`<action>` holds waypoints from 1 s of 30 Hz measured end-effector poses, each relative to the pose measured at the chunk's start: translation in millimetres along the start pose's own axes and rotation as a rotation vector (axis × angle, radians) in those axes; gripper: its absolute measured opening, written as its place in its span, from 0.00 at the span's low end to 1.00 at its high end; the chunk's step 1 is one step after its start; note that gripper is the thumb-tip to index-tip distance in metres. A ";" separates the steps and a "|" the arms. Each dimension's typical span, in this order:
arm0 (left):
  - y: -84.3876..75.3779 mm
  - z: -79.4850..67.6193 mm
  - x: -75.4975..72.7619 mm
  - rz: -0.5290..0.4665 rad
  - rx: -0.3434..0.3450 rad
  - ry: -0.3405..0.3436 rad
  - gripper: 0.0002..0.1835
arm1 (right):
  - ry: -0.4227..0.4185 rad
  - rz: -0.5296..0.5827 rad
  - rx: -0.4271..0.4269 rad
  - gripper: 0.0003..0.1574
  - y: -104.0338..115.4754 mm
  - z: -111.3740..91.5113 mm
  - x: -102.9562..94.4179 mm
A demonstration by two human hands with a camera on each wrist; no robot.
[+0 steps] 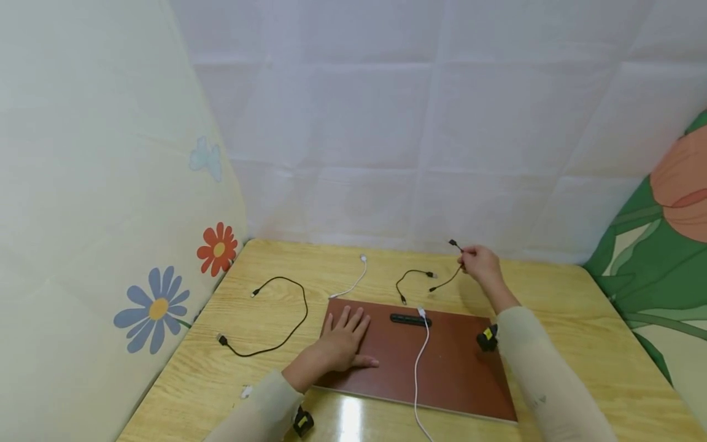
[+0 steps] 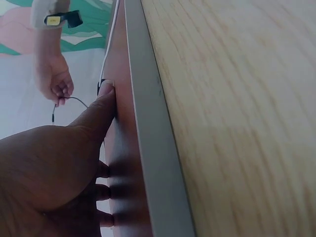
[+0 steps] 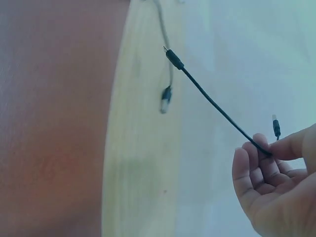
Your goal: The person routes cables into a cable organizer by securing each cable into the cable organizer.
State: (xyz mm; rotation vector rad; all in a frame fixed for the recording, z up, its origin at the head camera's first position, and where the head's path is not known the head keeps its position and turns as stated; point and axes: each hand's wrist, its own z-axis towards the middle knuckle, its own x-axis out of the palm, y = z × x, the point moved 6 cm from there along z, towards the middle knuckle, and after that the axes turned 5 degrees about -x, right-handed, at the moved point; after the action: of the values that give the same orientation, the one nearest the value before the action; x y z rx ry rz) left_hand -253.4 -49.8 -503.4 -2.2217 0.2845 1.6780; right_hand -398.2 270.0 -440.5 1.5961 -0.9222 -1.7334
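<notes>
Between thumb and fingers my right hand (image 1: 482,265) pinches a short black charging cable (image 3: 217,106) near its middle, held up above the back of the table. Both of its plug ends hang free in the right wrist view. My left hand (image 1: 341,345) lies flat with spread fingers on the left part of a brown board (image 1: 381,374). Over that board runs a white cable (image 1: 418,368), its plug on a black bar-shaped piece (image 1: 402,319) near the far edge. Another short black cable (image 1: 405,277) rests on the wood just left of the held one.
A longer black cable (image 1: 305,301) curves across the left of the wooden table (image 1: 558,307). A short white cable (image 1: 356,282) lies behind the board. A small white bit (image 1: 247,391) is near the left sleeve. White sheeting (image 1: 342,123) hangs behind the table.
</notes>
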 end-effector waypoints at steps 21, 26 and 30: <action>-1.9 -1.9 -6.0 -0.056 0.001 -0.009 0.55 | 0.048 0.206 -0.046 0.21 41.7 -54.7 6.3; -2.4 -0.3 -9.6 -0.080 0.003 -0.010 0.54 | 0.067 0.253 -0.060 0.19 46.6 -66.0 13.3; -3.5 2.7 -14.1 -0.136 0.018 -0.027 0.50 | 0.086 0.268 -0.085 0.17 52.0 -74.7 20.6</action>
State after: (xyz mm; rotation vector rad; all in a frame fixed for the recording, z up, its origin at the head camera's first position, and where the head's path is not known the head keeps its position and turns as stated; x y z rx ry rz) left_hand -258.6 -46.2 -490.1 -2.1524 0.1378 1.6255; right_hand -327.1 216.4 -412.6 1.4103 -0.9588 -1.4877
